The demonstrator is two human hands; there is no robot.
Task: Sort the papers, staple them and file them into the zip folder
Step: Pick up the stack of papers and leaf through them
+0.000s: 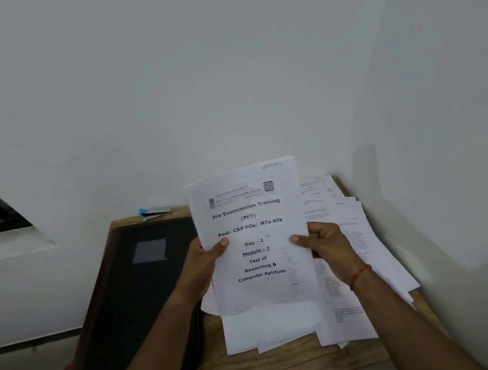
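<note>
In the centre of the frame the left hand (204,263) and the right hand (328,245) pinch a paper stack (261,287) by its two side edges, approx. at mid height. Each thumb is pressed flat on the front page, while the other fingers go behind the paper and are hidden, so I cannot tell if they are spread or together. The stack is lifted upright and faces the camera, I think so that the cover page ("Pre Examination Training", "Day - 2", "Module - 2") can be read and the set identified for sorting; a grip from both sides also keeps the sheets squared. Right of centre and below the stack, loose sheets (362,231) lie fanned and overlapping on the wooden counter (290,369), within easy reach, apparently not yet sorted. The black zip folder (140,305) lies flat at left of centre, w/ a grey label (150,251), beside the papers, ready for the filing step. Its near right part is covered by the left forearm, and I cannot see if the zip is open. At the far edge of the counter, above the folder, a small metal thing w/ a blue tip, probably the stapler (152,213), is blurred. The no. of sheets in the stack cannot be counted, and the small print on the loose sheets is unreadable.
</note>
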